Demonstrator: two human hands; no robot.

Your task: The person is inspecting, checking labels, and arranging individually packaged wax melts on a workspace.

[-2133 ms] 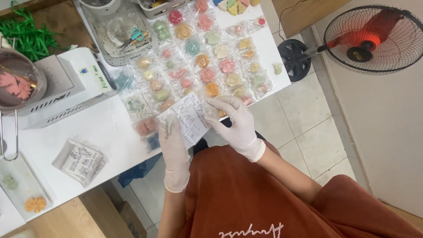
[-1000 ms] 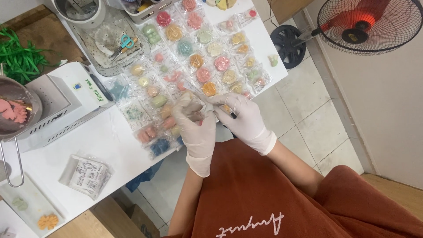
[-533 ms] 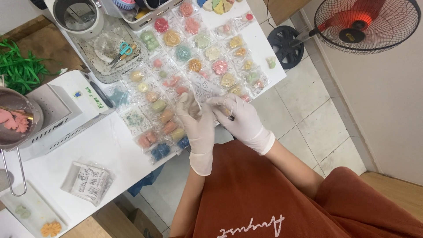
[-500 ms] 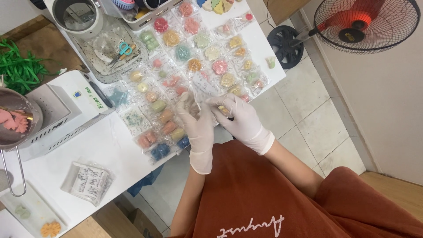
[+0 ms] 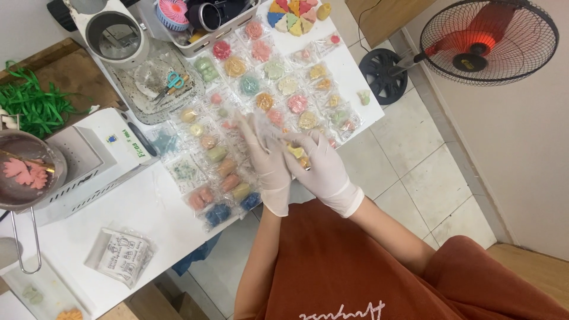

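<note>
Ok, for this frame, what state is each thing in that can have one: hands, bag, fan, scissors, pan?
Left hand: gloved, pinching the small clear bag.
Right hand: gloved, gripping the same bag.
Small clear bag: held above the table edge, yellow piece inside; sealed or not, cannot tell.
Fan: on the floor; running or not, cannot tell.
Scissors: lying on the clear tray.
Pan: holds pink pieces.

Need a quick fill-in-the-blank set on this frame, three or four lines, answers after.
1. Both hands, left hand and right hand, wear white ____.
2. The scissors on the clear tray have ____ handles.
3. The standing fan stands on the ____, beside the white table.
4. The bundle of green ribbon lies at the ____ edge of the picture.

Answers: gloves; blue; floor; left
</note>
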